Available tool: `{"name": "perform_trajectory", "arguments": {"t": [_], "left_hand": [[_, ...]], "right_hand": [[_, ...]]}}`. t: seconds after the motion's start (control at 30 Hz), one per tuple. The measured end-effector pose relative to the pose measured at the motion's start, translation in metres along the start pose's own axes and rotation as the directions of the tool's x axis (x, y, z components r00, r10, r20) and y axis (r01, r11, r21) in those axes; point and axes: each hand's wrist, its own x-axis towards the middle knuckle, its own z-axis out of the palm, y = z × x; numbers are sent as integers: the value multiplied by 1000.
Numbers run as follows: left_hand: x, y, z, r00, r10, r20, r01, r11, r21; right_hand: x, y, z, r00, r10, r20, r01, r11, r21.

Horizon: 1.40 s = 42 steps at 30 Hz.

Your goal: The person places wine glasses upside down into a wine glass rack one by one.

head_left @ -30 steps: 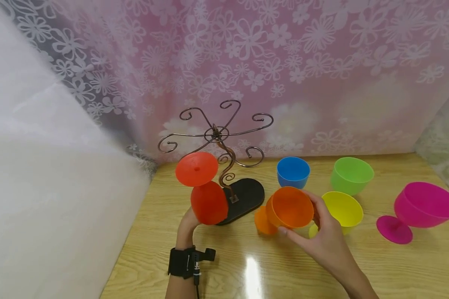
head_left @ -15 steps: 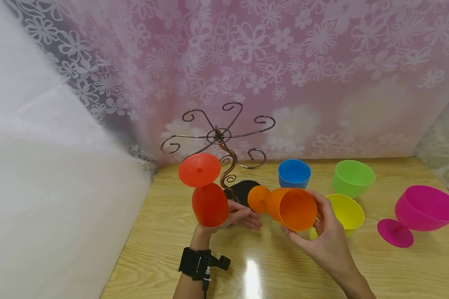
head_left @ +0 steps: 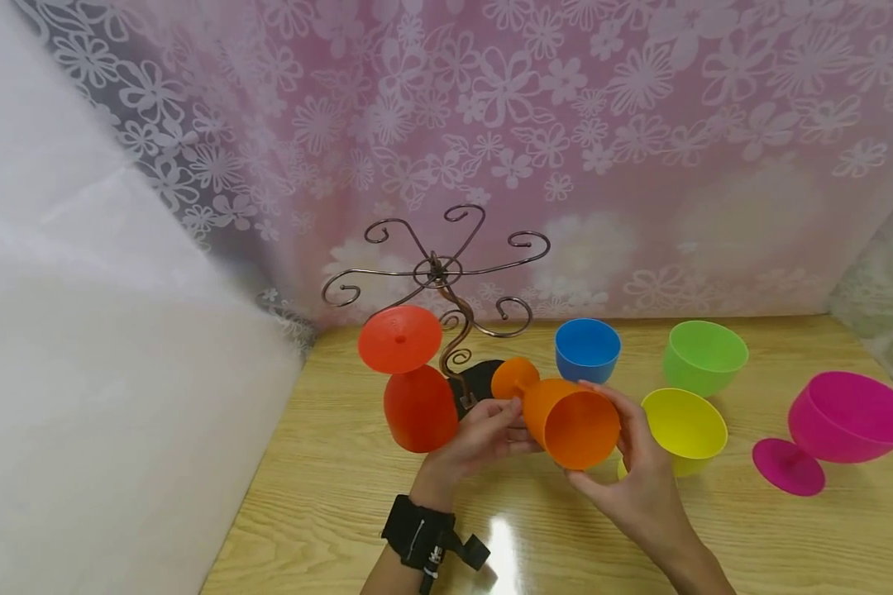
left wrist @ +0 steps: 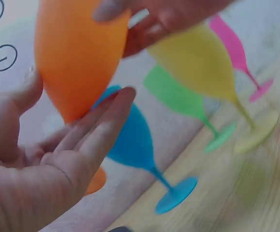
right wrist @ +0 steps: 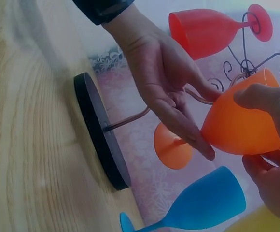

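Observation:
My right hand (head_left: 636, 471) grips the orange goblet (head_left: 565, 421) around its bowl, thumb on the near side. The goblet is tilted over, its mouth facing me and its foot to the left. At the bowl's base my left hand (head_left: 484, 442) touches it, thumb on one side and nearly straight fingers (left wrist: 108, 123) on the other. Those fingers partly hide the stem. A red goblet (head_left: 420, 409) hangs upside down by its foot from the scrolled metal stand (head_left: 437, 271), just above and left of my left hand.
On the wooden table (head_left: 305, 529), a yellow goblet (head_left: 685, 430) stands just behind my right hand. Farther back are a blue goblet (head_left: 588, 351) and a green goblet (head_left: 704, 357), with a pink goblet (head_left: 852, 417) at the right. The stand's black base (right wrist: 101, 130) lies beyond my left hand.
The orange goblet has been raised and tipped toward me, its foot swinging up and left. My left hand has come from behind the red goblet, rightward to the orange bowl.

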Motion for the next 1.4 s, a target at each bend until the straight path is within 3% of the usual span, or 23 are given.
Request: {"name": "perform_trajectory", "arguments": {"t": [0.13,0.27,0.37,0.47,0.6,0.73,0.93,1.1,1.27,1.4], "left_hand": [[2,-3,2,998,-36,-47,31,993,-115],[2,-4,1,994,-40,-103,21,983,-180],[1,-5,-2,987,-33,-155,5,984,-180],[1,-4,-7,986,-31,-166,6,989,-150],[2,-3,-10,993,-14,-115,2,995,-101],[2,-4,-10,997,39,-60,-44,995,-91],[2,-8,-6,993,108,53,-105,993,-62],[3,-10,-3,985,144,93,-141,989,-42],[2,-8,-2,981,140,137,-138,990,-23],[2,-6,-1,974,145,177,-145,989,-15]], "right_hand": [[-1,2,1,1000,-16,6,16,999,-37],[-4,2,1,999,-18,44,21,997,-73],[-9,-1,-1,993,59,99,-52,996,-75],[-13,-4,-5,973,173,152,-163,984,-72],[-13,-7,-10,952,250,174,-240,968,-77],[-11,-7,-11,939,303,164,-288,951,-108],[-12,-7,-10,887,431,168,-404,898,-174],[-14,-5,-10,862,474,178,-433,873,-224],[-14,-2,-7,833,519,190,-463,843,-272],[-13,0,-7,824,529,204,-459,834,-307]]}}
